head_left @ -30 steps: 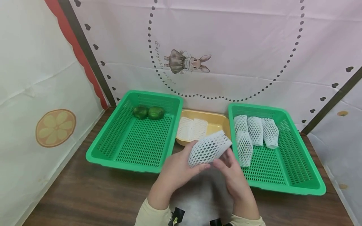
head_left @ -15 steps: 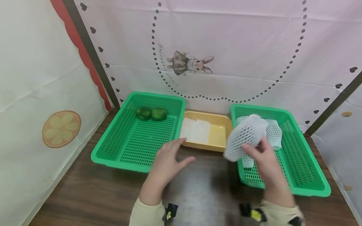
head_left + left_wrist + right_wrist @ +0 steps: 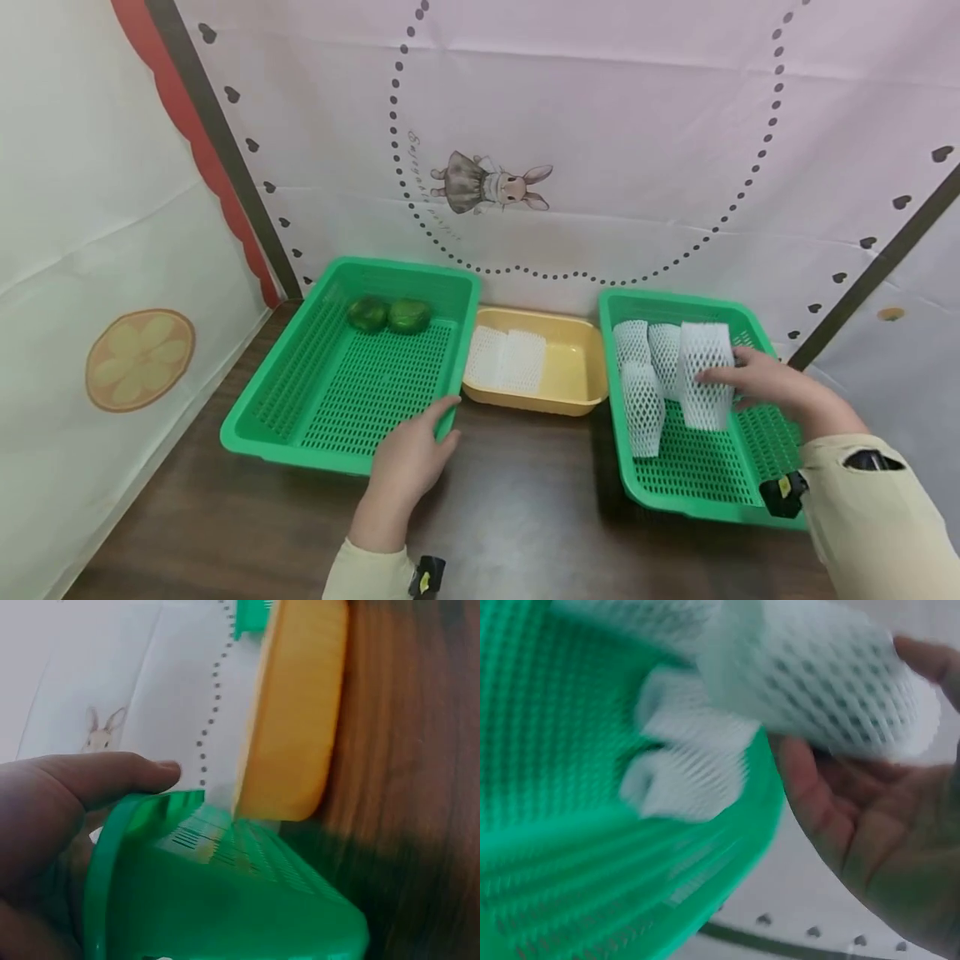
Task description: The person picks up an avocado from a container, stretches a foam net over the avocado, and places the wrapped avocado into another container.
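Note:
My right hand grips a white foam net sleeve over the right green basket. In the right wrist view this sleeve looks rounded; I cannot tell what is inside. Several similar net sleeves lie below and left of it in the basket. My left hand is at the near right corner of the left green basket, finger and thumb on either side of the rim. Two glossy round green fruits sit at the back of that basket.
A shallow yellow tray stands between the baskets, with flat white net sleeves in its left part. The baskets rest on a dark wooden table. A printed cloth hangs behind and at both sides.
My right hand has carried the net sleeve rightward from between both hands into the space over the right basket. My left hand has let go of it and moved left to the left basket's corner.

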A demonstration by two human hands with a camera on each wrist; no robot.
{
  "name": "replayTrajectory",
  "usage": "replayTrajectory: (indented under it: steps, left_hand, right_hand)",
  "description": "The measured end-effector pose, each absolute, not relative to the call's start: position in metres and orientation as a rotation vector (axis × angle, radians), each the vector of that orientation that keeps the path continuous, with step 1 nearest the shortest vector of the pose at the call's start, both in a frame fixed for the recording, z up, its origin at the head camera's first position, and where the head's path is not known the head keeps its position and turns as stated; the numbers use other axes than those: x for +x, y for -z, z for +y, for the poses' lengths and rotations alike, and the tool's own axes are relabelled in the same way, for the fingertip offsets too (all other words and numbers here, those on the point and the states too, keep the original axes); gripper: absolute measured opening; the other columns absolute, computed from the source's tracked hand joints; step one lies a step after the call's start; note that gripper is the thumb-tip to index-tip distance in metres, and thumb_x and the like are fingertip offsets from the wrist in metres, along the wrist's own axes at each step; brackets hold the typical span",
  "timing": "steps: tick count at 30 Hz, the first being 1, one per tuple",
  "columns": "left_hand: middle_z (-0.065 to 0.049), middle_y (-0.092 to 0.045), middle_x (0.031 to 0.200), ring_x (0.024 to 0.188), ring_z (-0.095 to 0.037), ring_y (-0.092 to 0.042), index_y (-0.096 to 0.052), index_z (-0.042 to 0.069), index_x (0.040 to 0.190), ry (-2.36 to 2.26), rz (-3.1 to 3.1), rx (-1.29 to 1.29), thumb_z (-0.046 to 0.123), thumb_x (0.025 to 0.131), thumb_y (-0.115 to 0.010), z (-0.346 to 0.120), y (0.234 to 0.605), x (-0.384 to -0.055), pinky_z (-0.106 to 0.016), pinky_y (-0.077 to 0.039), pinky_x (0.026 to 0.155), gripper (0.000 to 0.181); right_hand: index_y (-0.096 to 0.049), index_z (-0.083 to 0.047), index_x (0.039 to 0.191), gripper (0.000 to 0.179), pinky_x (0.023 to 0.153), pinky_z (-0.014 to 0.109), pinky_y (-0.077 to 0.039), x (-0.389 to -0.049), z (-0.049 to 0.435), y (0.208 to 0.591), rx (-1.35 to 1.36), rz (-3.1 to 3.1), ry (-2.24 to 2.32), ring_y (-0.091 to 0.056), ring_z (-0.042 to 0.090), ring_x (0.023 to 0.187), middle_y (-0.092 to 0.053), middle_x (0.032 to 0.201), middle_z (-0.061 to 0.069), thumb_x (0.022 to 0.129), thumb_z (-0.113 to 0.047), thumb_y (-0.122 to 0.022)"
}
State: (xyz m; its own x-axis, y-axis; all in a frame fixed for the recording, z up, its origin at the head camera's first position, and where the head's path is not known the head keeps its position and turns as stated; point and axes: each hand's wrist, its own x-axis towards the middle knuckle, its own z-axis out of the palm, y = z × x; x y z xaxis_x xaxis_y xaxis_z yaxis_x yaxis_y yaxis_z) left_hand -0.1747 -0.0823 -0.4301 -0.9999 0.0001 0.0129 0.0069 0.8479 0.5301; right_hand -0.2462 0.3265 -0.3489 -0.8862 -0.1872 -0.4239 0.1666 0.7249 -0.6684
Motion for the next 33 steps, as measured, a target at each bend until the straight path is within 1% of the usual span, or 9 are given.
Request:
replayTrajectory:
  steps: [5,7,8,10,12,14,16,27,33]
  left_hand:
    - [0.004,-0.032,0.046,0.039,-0.011,-0.029,-0.056,0.023,0.127,0.876,-2.974,-0.025,0.023,0.086,-0.064,-0.086,0.434,-0.174,-0.027,-0.027,0.037,0.042]
    - [0.003,-0.033,0.046,0.039,-0.01,-0.029,-0.056,0.024,0.127,0.894,-2.975,-0.028,0.024,0.086,-0.064,-0.088,0.435,-0.174,-0.027,-0.027,0.037,0.042]
    - [0.003,-0.037,0.048,0.039,-0.01,-0.028,-0.056,0.024,0.127,0.906,-2.974,-0.03,0.025,0.086,-0.065,-0.09,0.435,-0.174,-0.027,-0.027,0.037,0.042]
    - [0.001,-0.051,0.059,0.04,-0.01,-0.029,-0.056,0.025,0.126,0.943,-2.971,-0.027,0.026,0.085,-0.066,-0.091,0.435,-0.175,-0.028,-0.028,0.038,0.042]
    - [-0.003,-0.063,0.079,0.042,-0.01,-0.031,-0.057,0.025,0.126,0.984,-2.971,-0.022,0.027,0.085,-0.067,-0.091,0.434,-0.177,-0.028,-0.029,0.04,0.042]
    - [-0.005,-0.065,0.099,0.043,-0.011,-0.032,-0.057,0.026,0.125,1.022,-2.971,-0.013,0.028,0.084,-0.067,-0.091,0.434,-0.179,-0.028,-0.03,0.041,0.042]
    - [-0.007,-0.064,0.108,0.044,-0.011,-0.034,-0.057,0.026,0.125,1.043,-2.975,-0.002,0.029,0.084,-0.067,-0.091,0.434,-0.18,-0.029,-0.031,0.042,0.042]
    - [-0.008,-0.064,0.11,0.047,-0.011,-0.04,-0.057,0.027,0.124,1.055,-2.975,0.007,0.029,0.084,-0.067,-0.091,0.435,-0.179,-0.029,-0.033,0.043,0.041]
    - [-0.008,-0.064,0.109,0.046,-0.011,-0.039,-0.058,0.027,0.124,1.058,-2.964,0.01,0.03,0.084,-0.067,-0.091,0.435,-0.18,-0.029,-0.032,0.042,0.041]
  right_hand:
    - [-0.026,0.015,0.132,0.075,0.076,0.044,-0.05,-0.258,0.327,0.362,0.059,2.327,0.807,-0.055,0.037,0.099,-0.046,0.119,0.029,0.088,-0.035,-0.061]
    - [-0.03,0.016,0.129,0.074,0.072,0.043,-0.051,-0.261,0.323,0.368,0.101,2.311,0.766,-0.056,0.035,0.094,-0.046,0.118,0.03,0.085,-0.034,-0.063]
    - [-0.03,0.016,0.129,0.074,0.072,0.043,-0.051,-0.262,0.321,0.372,0.117,2.304,0.756,-0.057,0.035,0.093,-0.045,0.119,0.031,0.085,-0.033,-0.063]
    - [-0.033,0.017,0.128,0.071,0.069,0.043,-0.053,-0.264,0.319,0.379,0.137,2.306,0.723,-0.059,0.034,0.09,-0.046,0.118,0.031,0.085,-0.031,-0.063]
    - [-0.036,0.016,0.126,0.069,0.067,0.042,-0.053,-0.265,0.317,0.386,0.171,2.317,0.693,-0.06,0.032,0.087,-0.047,0.117,0.03,0.084,-0.031,-0.063]
    - [-0.038,0.016,0.125,0.067,0.067,0.042,-0.053,-0.265,0.318,0.391,0.213,2.32,0.681,-0.06,0.031,0.085,-0.049,0.114,0.03,0.084,-0.031,-0.062]
    - [-0.038,0.016,0.125,0.067,0.068,0.043,-0.053,-0.265,0.319,0.394,0.243,2.316,0.68,-0.06,0.032,0.085,-0.049,0.114,0.031,0.085,-0.031,-0.062]
    - [-0.026,0.018,0.131,0.074,0.069,0.045,-0.052,-0.267,0.323,0.408,0.268,2.296,0.733,-0.057,0.037,0.092,-0.038,0.123,0.036,0.086,-0.03,-0.06]
    - [-0.009,0.021,0.135,0.084,0.07,0.045,-0.052,-0.265,0.326,0.414,0.27,2.263,0.839,-0.052,0.045,0.099,-0.027,0.128,0.042,0.087,-0.028,-0.059]
